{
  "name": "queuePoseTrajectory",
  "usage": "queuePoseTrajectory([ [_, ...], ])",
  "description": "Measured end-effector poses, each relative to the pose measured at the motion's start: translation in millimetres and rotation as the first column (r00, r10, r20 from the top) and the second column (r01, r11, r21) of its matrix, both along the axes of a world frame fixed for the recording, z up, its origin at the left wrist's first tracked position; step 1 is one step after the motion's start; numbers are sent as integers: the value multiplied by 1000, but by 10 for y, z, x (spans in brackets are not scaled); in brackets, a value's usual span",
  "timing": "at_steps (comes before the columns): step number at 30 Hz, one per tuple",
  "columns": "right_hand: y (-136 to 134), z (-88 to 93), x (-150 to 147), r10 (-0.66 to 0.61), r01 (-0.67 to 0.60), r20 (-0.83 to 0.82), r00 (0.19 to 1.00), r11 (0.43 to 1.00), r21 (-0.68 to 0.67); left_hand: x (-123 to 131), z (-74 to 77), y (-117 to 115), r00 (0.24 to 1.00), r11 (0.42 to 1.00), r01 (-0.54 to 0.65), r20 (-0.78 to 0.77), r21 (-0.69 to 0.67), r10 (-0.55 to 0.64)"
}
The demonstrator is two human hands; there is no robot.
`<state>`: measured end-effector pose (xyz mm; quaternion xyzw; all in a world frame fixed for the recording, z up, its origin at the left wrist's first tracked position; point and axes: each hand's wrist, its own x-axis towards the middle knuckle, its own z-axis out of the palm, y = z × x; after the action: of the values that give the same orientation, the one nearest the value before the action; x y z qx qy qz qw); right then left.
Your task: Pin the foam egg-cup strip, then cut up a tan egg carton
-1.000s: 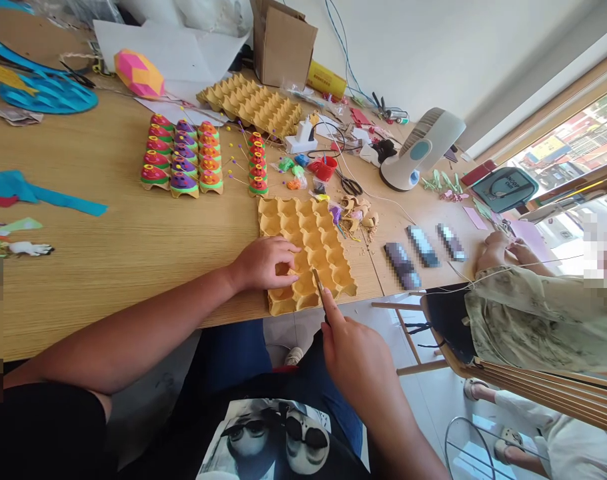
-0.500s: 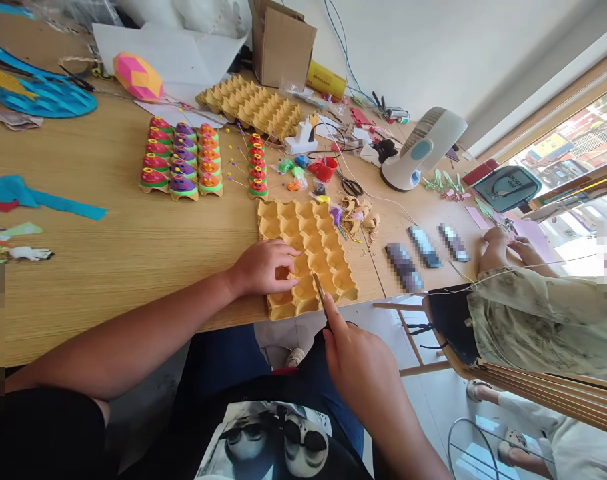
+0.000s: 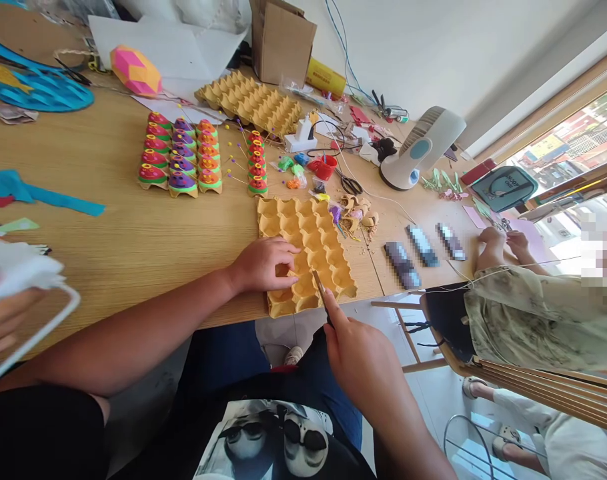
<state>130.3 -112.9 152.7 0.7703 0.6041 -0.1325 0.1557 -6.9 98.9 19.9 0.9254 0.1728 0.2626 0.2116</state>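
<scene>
A yellow egg tray [image 3: 308, 233] lies at the table's front edge, its near side slightly over the edge. My left hand [image 3: 268, 265] rests on the tray's left part, thumb and fingers apart. In my right hand [image 3: 353, 337] is a knife [image 3: 319, 287], index finger stretched along it and blade touching the tray near its front. Its handle is mostly hidden in my fist. Behind the tray stand painted egg-carton pieces in red [image 3: 153, 150], purple [image 3: 183, 157] and orange [image 3: 209, 157], with a narrow red-and-green strip [image 3: 257, 163] beside them.
Another egg tray [image 3: 248, 103] lies farther back. Scissors [image 3: 351, 183], a red cup [image 3: 324, 168] and torn tray scraps [image 3: 356, 213] are behind and right. A fan [image 3: 421, 147] stands farther right. A person's hands [image 3: 503, 241] work at right; another hand [image 3: 8, 320] is at left.
A person's hand with a white object and a cable has come in at the left edge. My hands and the tray hold nearly the same places; the view has shifted slightly.
</scene>
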Motion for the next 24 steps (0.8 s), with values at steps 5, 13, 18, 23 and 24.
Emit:
queuePoseTrajectory([
  [5,33,15,-13,-13,13,14,1000,1000,-13,-2,-6,2,1000,1000,-2,-1,-1,2],
  [13,20,-13,19,-2,2,15,1000,1000,-2,0,13,-9,1000,1000,-1,-1,-5,1],
  [18,33,-13,8,6,-6,22,1000,1000,-9,2,16,-7,1000,1000,1,4,-8,-1],
  [23,29,-26,-1,6,-6,13,1000,1000,-8,4,9,-5,1000,1000,0,4,1,0],
  [24,23,-27,-2,6,-6,13,1000,1000,-8,4,8,-5,1000,1000,-1,3,3,1],
])
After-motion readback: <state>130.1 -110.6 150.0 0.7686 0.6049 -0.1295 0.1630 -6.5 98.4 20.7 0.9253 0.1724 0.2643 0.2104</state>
